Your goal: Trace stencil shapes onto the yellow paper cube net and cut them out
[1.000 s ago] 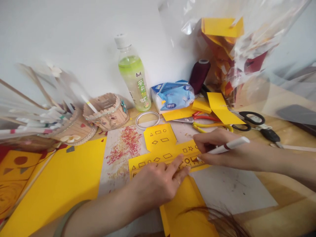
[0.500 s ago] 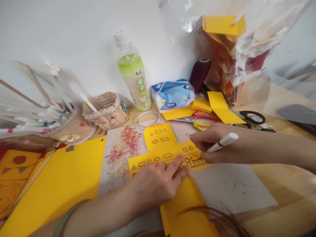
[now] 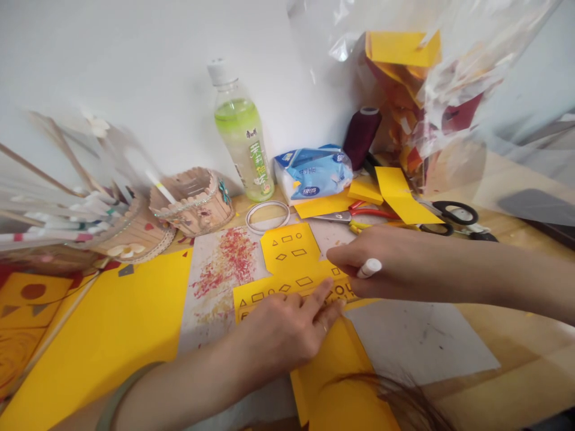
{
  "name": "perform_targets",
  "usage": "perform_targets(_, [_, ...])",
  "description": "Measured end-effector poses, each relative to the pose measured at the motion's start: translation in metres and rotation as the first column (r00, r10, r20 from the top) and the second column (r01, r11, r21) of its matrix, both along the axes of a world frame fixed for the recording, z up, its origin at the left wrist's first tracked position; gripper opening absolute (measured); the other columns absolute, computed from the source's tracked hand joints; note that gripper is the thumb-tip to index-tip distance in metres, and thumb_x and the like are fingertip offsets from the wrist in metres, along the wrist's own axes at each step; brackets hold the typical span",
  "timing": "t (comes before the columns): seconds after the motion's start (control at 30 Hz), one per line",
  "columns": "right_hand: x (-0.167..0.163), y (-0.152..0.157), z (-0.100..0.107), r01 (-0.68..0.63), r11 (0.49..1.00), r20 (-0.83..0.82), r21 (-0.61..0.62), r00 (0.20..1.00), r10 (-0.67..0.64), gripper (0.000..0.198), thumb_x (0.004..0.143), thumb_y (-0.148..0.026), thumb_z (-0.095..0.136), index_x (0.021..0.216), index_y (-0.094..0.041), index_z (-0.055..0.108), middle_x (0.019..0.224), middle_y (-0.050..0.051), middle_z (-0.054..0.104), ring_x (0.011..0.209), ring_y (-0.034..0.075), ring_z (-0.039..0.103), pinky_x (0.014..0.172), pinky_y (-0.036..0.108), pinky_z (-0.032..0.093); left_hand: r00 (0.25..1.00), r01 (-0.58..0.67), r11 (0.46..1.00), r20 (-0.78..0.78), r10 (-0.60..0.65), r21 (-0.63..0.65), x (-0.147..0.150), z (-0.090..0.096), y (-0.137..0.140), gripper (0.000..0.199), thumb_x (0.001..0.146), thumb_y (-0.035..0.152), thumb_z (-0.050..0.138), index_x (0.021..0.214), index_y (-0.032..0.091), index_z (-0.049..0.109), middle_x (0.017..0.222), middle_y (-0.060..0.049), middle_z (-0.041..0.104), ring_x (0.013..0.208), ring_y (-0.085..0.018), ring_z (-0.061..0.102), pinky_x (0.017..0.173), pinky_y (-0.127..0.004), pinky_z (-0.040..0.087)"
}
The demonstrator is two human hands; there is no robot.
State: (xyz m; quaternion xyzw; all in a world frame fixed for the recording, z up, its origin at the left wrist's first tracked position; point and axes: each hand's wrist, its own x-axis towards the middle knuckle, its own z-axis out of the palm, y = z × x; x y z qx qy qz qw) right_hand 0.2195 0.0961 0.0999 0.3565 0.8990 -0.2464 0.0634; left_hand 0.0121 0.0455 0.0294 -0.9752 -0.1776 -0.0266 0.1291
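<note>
My right hand (image 3: 377, 254) is closed around a marker (image 3: 371, 268) with a white barrel; its white end points toward me and its tip is hidden behind the fingers. Beneath lies a cut-out of yellow card (image 3: 309, 236) bearing drawn triangles, rectangles, diamonds and circles. A see-through stencil ruler (image 3: 342, 293) with shaped holes rests across the card, partly covered by both hands. With its fingers stretched out, my left hand (image 3: 290, 326) presses on the ruler, just left of the right hand.
Behind stand a drink bottle (image 3: 245, 143), a tissue pack (image 3: 314, 173), a thread spool (image 3: 362, 137) and a tape roll (image 3: 268, 217). Red-handled scissors (image 3: 335, 216) and black-handled scissors (image 3: 456, 212) lie right. Left are a wooden basket (image 3: 193, 203) and a large yellow sheet (image 3: 112, 323).
My right hand has shifted left along the ruler, covering shapes that showed before. The marker has turned more upright, its end now toward me. My left hand stays in place.
</note>
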Motion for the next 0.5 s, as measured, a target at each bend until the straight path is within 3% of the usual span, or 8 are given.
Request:
perform_targets(0.17, [-0.014, -0.003, 0.006, -0.017, 1.0, 0.031, -0.021, 0.999, 0.018, 0.02, 0.08, -0.013, 0.05, 0.064, -0.02, 0.041, 0.057, -0.005, 0.044, 0.05, 0.008, 0.04, 0.046, 0.023, 0.021, 1.0, -0.013, 1.0, 0.024, 0.013, -0.001, 0.0, -0.001, 0.0, 0.037, 0.09, 0.01, 0.045, 0.124, 0.013, 0.057, 0.126, -0.016, 0.059, 0.061, -0.014, 0.064, 0.046, -0.026, 0.05])
perform_targets(0.3, [-0.011, -0.002, 0.003, 0.019, 0.999, -0.035, -0.043, 0.999, -0.02, 0.016, 0.079, -0.012, 0.051, 0.067, -0.02, 0.045, 0.056, -0.005, 0.045, 0.048, 0.007, 0.039, 0.043, 0.022, 0.021, 1.0, -0.002, 1.0, 0.027, 0.002, 0.008, 0.0, -0.001, 0.0, 0.038, 0.089, 0.009, 0.045, 0.124, 0.013, 0.057, 0.128, -0.017, 0.057, 0.06, -0.014, 0.064, 0.044, -0.025, 0.05])
perform_targets(0.4, [0.005, -0.002, 0.001, 0.105, 0.994, -0.24, -0.008, 0.965, -0.104, 0.019, 0.074, -0.013, 0.054, 0.062, -0.021, 0.041, 0.053, -0.007, 0.043, 0.047, 0.007, 0.039, 0.042, 0.021, 0.025, 0.999, 0.006, 1.0, 0.049, -0.007, 0.023, 0.0, -0.002, 0.001, 0.037, 0.089, 0.01, 0.046, 0.124, 0.013, 0.058, 0.127, -0.017, 0.057, 0.06, -0.015, 0.065, 0.045, -0.025, 0.051])
perform_targets(0.5, [0.029, -0.007, -0.004, 0.33, 0.944, -0.506, -0.03, 0.809, -0.299, 0.023, 0.079, -0.025, 0.057, 0.061, -0.021, 0.042, 0.053, -0.006, 0.046, 0.047, 0.007, 0.041, 0.04, 0.02, 0.028, 0.997, 0.005, 1.0, 0.074, -0.007, 0.026, 0.0, -0.002, 0.002, 0.037, 0.088, 0.01, 0.048, 0.123, 0.014, 0.06, 0.125, -0.017, 0.059, 0.059, -0.015, 0.065, 0.043, -0.024, 0.051])
